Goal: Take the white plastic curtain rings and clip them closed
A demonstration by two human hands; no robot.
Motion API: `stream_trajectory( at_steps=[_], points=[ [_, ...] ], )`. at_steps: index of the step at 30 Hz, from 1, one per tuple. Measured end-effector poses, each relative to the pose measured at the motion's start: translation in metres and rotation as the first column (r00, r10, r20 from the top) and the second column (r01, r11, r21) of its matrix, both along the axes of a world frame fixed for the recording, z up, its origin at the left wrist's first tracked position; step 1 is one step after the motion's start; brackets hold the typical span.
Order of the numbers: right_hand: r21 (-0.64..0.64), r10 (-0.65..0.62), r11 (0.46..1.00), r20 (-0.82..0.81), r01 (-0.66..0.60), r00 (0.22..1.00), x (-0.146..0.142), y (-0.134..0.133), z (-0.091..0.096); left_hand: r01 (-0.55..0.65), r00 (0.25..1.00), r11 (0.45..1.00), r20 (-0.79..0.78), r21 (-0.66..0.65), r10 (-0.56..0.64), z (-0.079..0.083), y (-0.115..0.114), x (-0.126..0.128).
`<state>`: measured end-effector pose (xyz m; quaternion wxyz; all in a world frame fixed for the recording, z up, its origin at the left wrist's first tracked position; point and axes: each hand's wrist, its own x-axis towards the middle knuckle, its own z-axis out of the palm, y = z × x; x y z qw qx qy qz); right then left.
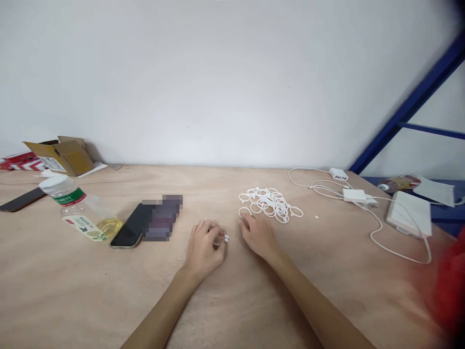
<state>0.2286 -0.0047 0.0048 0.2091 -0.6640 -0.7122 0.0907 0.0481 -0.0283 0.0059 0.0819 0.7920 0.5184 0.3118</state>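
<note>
My left hand (205, 247) rests on the wooden table (232, 300) with its fingers curled round a small white plastic ring (224, 238), whose end sticks out to the right. My right hand (257, 235) lies palm down a little to the right, fingers loosely bent, its fingertips at the near edge of a pile of several white plastic rings (271, 203). One loose ring lies just by those fingertips. Whether the right hand holds anything is hidden under the fingers.
A dark phone (131, 228) and a tipped bottle of yellow liquid (82, 213) lie to the left, with another phone (20, 199) and a cardboard box (61, 155) further left. White chargers and cables (354, 196) and a white box (409, 213) lie at the right. A blurred red shape fills the lower right corner.
</note>
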Motion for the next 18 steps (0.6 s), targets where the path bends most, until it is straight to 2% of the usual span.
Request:
stream_trajectory(
  at_steps=[2,5,11,14,18],
  points=[
    [0.014,0.043,0.999,0.040,-0.043,0.998,-0.004,0.000,0.001,-0.027,0.999,1.000,0.017,0.014,0.027,-0.002,0.002,-0.001],
    [0.057,0.091,0.994,-0.003,-0.091,0.996,-0.005,-0.013,0.001,-0.080,0.996,0.995,0.036,0.052,0.078,-0.004,0.004,-0.001],
    [0.083,0.095,0.994,-0.284,-0.074,0.954,0.002,-0.048,-0.013,-0.024,0.991,0.998,0.131,0.063,0.016,0.005,0.000,0.004],
    [0.079,0.036,0.997,-0.358,-0.008,0.933,0.005,-0.054,-0.020,-0.050,0.998,0.999,0.046,-0.015,0.051,0.008,-0.004,0.005],
    [0.142,-0.006,0.989,-0.308,0.052,0.951,0.004,-0.050,-0.021,-0.032,0.995,0.985,-0.101,-0.169,0.015,0.009,-0.005,0.004]
  ],
)
